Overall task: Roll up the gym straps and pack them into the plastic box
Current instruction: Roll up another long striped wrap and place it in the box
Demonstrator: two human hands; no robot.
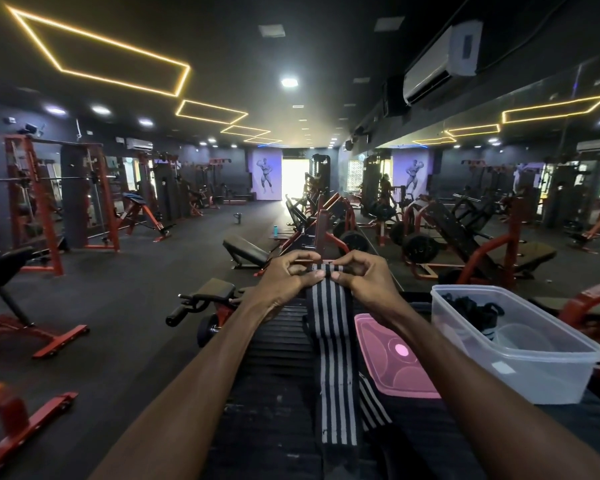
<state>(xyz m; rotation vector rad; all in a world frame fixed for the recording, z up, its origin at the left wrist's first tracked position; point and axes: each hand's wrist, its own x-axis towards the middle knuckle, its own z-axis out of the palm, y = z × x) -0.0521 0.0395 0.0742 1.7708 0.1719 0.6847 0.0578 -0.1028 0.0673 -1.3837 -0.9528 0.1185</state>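
A long black strap with grey stripes [335, 358] lies lengthwise on a black ribbed surface [278, 348] in front of me. Its far end is curled into a small roll. My left hand [288, 280] and my right hand [364, 278] both pinch that rolled end, thumbs on top and fingers curled behind. To the right stands a clear plastic box [520, 362] with a dark strap [475, 311] inside it. The box's pink lid [395, 358] lies flat between the striped strap and the box.
Red and black gym machines, benches [246, 252] and weight plates stand ahead and to both sides. A mirror wall runs along the right. Dark floor opens to the left. A red frame [25, 407] stands at the lower left.
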